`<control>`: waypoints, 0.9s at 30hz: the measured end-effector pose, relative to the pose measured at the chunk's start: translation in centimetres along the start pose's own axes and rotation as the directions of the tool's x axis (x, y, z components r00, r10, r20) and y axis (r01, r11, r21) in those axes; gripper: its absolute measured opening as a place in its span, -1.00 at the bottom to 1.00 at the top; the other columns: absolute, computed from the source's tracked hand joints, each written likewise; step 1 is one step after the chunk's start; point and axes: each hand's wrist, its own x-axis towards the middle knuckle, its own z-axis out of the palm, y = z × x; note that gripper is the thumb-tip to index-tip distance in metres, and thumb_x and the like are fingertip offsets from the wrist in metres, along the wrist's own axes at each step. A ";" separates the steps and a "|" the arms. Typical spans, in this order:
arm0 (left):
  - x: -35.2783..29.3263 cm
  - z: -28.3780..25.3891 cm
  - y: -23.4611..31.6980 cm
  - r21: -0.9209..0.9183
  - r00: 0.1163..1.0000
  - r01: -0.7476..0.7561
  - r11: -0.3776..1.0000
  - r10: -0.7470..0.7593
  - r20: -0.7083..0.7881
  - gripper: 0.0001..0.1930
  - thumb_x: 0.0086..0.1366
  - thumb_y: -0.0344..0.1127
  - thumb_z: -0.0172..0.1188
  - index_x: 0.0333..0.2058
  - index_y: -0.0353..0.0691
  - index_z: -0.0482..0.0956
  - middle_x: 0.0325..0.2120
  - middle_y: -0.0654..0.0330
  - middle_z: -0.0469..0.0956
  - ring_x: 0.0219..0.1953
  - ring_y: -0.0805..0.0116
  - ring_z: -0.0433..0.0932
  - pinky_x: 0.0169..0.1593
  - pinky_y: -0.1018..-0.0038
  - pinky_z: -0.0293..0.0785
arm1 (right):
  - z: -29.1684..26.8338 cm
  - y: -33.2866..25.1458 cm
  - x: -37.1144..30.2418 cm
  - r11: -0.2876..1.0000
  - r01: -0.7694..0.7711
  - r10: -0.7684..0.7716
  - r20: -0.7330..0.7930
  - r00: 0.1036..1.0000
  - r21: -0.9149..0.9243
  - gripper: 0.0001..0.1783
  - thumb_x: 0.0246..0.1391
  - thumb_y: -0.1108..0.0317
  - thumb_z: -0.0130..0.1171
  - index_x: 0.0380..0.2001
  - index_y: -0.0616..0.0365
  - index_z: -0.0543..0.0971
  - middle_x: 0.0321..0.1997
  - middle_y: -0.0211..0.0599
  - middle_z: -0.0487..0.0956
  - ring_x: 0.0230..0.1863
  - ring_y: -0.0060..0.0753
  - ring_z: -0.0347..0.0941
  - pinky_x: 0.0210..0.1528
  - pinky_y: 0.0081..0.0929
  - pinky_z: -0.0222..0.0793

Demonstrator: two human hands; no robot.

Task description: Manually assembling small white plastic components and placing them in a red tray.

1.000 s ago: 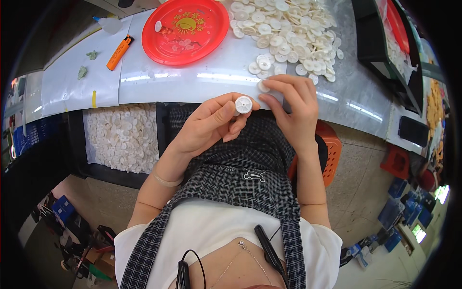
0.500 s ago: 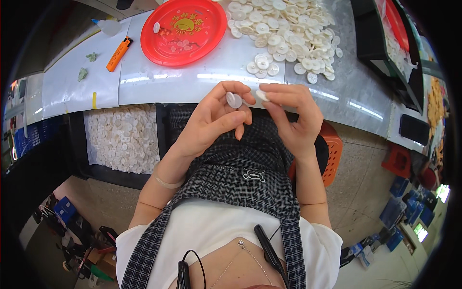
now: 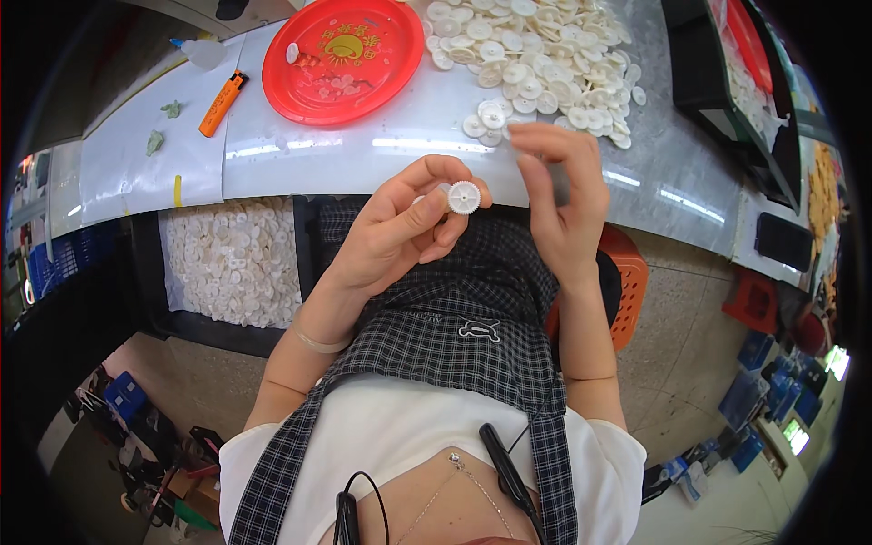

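Observation:
Over the apron at the table's near edge, my left hand (image 3: 404, 218) pinches a white plastic gear (image 3: 464, 197) between thumb and fingers, its toothed face turned up. Part of another pale round piece shows behind the thumb, mostly hidden. To its right my right hand (image 3: 574, 204) is raised with thumb and fingers apart, slightly blurred and holding nothing I can see. Its fingertips are close to the near side of a heap of white gears (image 3: 545, 68) on the table. A few gears (image 3: 491, 114) lie at the heap's front left.
A red plastic plate (image 3: 381, 86) with one white piece (image 3: 292, 53) on it stands left of the heap. Farther left is an orange box cutter (image 3: 223, 104). Below the table edge sits a bin of white parts (image 3: 232, 263). A black crate (image 3: 727, 118) stands at the right.
My right hand has let go of a white piece and moved slightly up, its fingers opening. My left hand now holds the toothed gear face up, where a smooth translucent round piece showed before.

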 end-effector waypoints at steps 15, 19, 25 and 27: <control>0.0 1.2 0.4 -0.063 0.991 0.015 0.998 -0.024 -0.134 -0.62 0.45 -0.17 -0.06 0.09 -0.31 0.28 -0.13 0.09 0.43 -0.33 0.56 0.38 -0.45 0.72 0.32 | 0.9 0.6 -0.3 0.994 -0.071 0.063 -0.094 0.994 -0.089 -0.79 -0.17 0.58 0.35 -0.39 0.20 0.58 -0.23 -0.31 0.63 -0.23 -0.32 0.49 -0.23 -0.44 0.39; 0.2 1.3 0.2 -0.022 0.989 -0.017 1.000 0.014 -0.148 -0.61 0.44 -0.14 -0.04 0.07 -0.31 0.29 -0.20 0.16 0.45 -0.30 0.55 0.42 -0.43 0.71 0.34 | 0.7 -1.4 -0.2 0.986 -0.066 0.072 -0.031 0.997 0.152 -0.78 -0.21 0.60 0.37 -0.45 0.17 0.56 -0.23 -0.30 0.64 -0.23 -0.35 0.48 -0.21 -0.44 0.38; 0.1 0.5 0.1 -0.021 0.988 0.156 0.988 -0.156 -0.010 -0.66 0.44 -0.14 -0.02 0.02 -0.27 0.32 -0.31 0.27 0.47 -0.37 0.60 0.42 -0.47 0.73 0.28 | 0.8 -1.8 0.2 0.983 0.182 -0.182 0.055 0.982 0.004 -0.75 -0.34 0.51 0.43 -0.49 0.05 0.61 -0.25 -0.42 0.63 -0.24 -0.41 0.47 -0.22 -0.52 0.33; -0.1 0.6 0.0 -0.002 0.994 0.101 0.995 -0.101 -0.051 -0.70 0.44 -0.16 -0.02 -0.02 -0.25 0.34 -0.29 0.26 0.47 -0.39 0.63 0.40 -0.49 0.74 0.25 | 1.0 -1.8 0.2 0.987 0.158 -0.160 0.070 0.985 0.028 -0.76 -0.34 0.48 0.44 -0.50 0.04 0.62 -0.24 -0.45 0.63 -0.20 -0.39 0.44 -0.20 -0.50 0.32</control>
